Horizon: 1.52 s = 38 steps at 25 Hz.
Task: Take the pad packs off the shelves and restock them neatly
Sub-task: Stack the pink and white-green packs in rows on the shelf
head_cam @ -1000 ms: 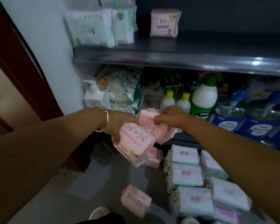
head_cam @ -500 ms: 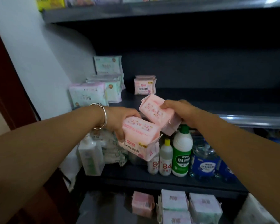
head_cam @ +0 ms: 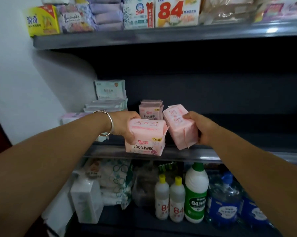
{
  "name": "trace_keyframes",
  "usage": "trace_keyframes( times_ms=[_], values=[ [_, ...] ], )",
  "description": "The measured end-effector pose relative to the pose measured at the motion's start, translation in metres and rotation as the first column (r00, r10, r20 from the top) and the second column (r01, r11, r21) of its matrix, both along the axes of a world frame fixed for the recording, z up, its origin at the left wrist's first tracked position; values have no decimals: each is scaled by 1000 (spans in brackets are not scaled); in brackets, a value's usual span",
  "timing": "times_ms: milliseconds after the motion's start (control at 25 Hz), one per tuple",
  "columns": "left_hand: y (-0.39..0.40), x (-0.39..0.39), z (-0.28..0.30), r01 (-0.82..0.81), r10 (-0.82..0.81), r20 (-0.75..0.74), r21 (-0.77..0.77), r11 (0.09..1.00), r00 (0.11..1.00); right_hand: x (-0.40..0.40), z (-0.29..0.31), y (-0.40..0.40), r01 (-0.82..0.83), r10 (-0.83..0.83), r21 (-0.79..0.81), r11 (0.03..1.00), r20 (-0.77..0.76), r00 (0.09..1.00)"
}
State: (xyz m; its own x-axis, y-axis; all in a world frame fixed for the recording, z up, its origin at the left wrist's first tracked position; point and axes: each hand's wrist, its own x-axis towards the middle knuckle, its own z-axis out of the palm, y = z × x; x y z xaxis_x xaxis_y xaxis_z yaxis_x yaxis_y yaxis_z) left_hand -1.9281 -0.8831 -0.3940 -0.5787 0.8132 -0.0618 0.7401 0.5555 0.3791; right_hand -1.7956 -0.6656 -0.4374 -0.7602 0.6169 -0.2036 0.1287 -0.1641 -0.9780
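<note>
Dark metal shelving fills the view against a white wall, and the middle shelf [head_cam: 161,153] serves as the landmark for every position below. My left hand [head_cam: 125,124] grips a stack of pink pad packs [head_cam: 146,136] — the thumb lies on the near face, the fingers curl over the far side — and the stack sits at the front edge of that shelf. My right hand [head_cam: 198,129] grasps a single pink pad pack [head_cam: 179,124], tilted, just beside the stack and above the same edge; whether it touches the shelf I cannot tell. A silver bangle [head_cam: 108,123] circles my left wrist. Farther back on the middle shelf stand upright pink packs [head_cam: 150,110], with pale green packs [head_cam: 109,96] to their left near the wall. Below the middle shelf stand two yellow-capped bottles [head_cam: 169,200], a green-capped bottle [head_cam: 196,194] and a blue-labelled water jug [head_cam: 225,200]. Above it — on the upper shelf — sits a yellow box [head_cam: 42,20].
</note>
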Motion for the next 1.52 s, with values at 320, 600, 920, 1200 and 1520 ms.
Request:
trace_keyframes(
  times_ms=[320, 600, 920, 1200, 1520],
  values=[
    [73, -61, 2, -65, 62, -116, -19, 998, 991, -49, -1, 40, 24, -25, -58, 998, -16, 1000],
    [111, -101, -7, -150, 100, -310, -141, 979, 946, -77, -10, 57, 47, -50, -53, 997, -52, 997],
    [131, -122, -35, -256, 140, -494, -176, 950, 858, -94, -19, 53, 39, -41, -33, 999, -49, 998],
    [115, -97, -20, -131, 215, -385, 234, 963, 897, -82, -8, 40, 80, -66, 127, 989, -113, 991],
    [86, -38, 10, -315, -15, 624, 414, 854, 781, -54, -5, -1, 159, 27, 925, 345, -179, 984]
  ],
)
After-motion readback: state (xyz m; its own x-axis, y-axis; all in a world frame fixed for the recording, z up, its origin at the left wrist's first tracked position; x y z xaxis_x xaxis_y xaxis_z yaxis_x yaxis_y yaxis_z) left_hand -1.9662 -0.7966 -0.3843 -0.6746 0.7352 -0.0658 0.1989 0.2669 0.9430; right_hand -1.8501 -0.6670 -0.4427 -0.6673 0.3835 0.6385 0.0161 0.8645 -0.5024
